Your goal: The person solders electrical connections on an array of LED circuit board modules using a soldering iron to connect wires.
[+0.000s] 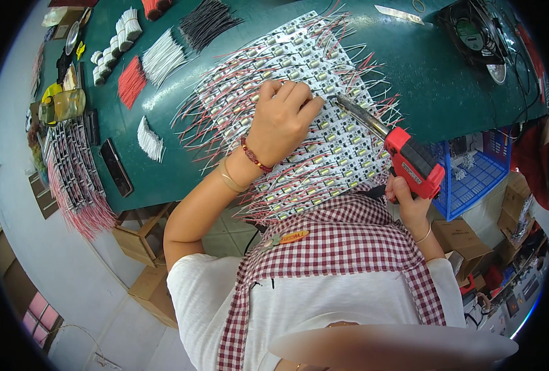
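A large white panel of small circuit boards point(348, 139) lies on the green table, with red and white wires fringing it. Over its middle is my left hand point(287, 117), fingers curled and pinched together close to the boards; whatever they pinch is too small or hidden to make out. My right hand point(405, 201) grips the handle of a red and black soldering gun point(413, 164). The gun's metal barrel points up and left, and its tip is over the boards just right of my left fingers.
Loose bundles of red wires point(131, 81), white wires point(164, 57) and black wires point(207, 23) lie at the far left. A phone point(116, 167) rests near the left edge. A black fan point(472, 34) stands far right; a blue basket point(472, 201) is below the table's right edge.
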The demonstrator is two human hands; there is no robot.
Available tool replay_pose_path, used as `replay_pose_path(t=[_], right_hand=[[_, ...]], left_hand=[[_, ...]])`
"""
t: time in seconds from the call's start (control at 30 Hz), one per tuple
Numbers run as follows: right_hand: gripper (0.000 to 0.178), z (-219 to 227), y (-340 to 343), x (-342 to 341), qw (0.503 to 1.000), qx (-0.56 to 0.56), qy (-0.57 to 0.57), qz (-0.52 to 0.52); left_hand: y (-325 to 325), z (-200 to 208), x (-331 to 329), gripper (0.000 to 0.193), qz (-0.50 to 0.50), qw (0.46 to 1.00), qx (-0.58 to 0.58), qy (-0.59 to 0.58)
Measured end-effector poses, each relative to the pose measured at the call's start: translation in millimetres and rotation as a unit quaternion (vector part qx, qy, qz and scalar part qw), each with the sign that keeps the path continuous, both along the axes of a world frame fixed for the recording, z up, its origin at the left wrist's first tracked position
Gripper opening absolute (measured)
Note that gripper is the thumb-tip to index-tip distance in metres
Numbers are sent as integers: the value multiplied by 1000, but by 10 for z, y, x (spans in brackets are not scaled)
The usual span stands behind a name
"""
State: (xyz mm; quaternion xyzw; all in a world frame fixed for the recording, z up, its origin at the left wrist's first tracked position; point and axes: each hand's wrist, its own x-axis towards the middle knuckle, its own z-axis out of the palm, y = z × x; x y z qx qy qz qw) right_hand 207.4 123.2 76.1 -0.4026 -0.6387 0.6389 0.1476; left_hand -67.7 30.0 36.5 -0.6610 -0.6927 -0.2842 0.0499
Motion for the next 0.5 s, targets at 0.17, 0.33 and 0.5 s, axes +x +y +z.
replay_pose_path(t=[0.17,0.33,0.5], right_hand=[[19,-48,-13,44,1000,11,6,7],[20,-180,-27,183,999,38,-1,23],[21,-170,-27,209,999,21,7,30]], left_hand=[[3,8,29,22,-4,1000,-6,-7],[-1,24,64,21,3,1000,-2,-3],[1,15,67,20,5,1000,-4,0]])
